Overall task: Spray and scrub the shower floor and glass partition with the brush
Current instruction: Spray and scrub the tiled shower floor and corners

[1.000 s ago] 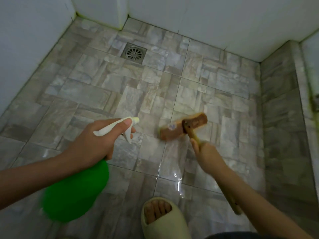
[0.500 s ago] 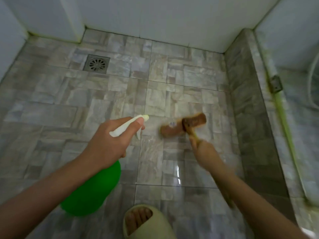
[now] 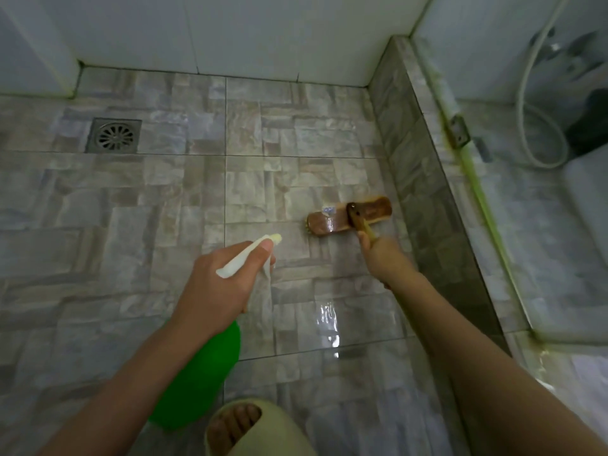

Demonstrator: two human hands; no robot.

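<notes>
Down on the shower floor (image 3: 158,205) it's wet and glossy, so I reckon the slippered foot (image 3: 250,429) could skid on a hard scrub. Left hand (image 3: 220,284) grips the green spray bottle (image 3: 204,373), nozzle (image 3: 273,239) aimed forward; the wooden brush (image 3: 332,222) sits bristles-down by the floor's right edge, head lying left-right, handle running back into the gripping right hand (image 3: 385,258).

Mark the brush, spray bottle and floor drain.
brush (image 3: 329,222), head view, on the wooden back of its head.
spray bottle (image 3: 207,380), head view, on its green body.
floor drain (image 3: 115,136), head view, on the grate's centre.
</notes>
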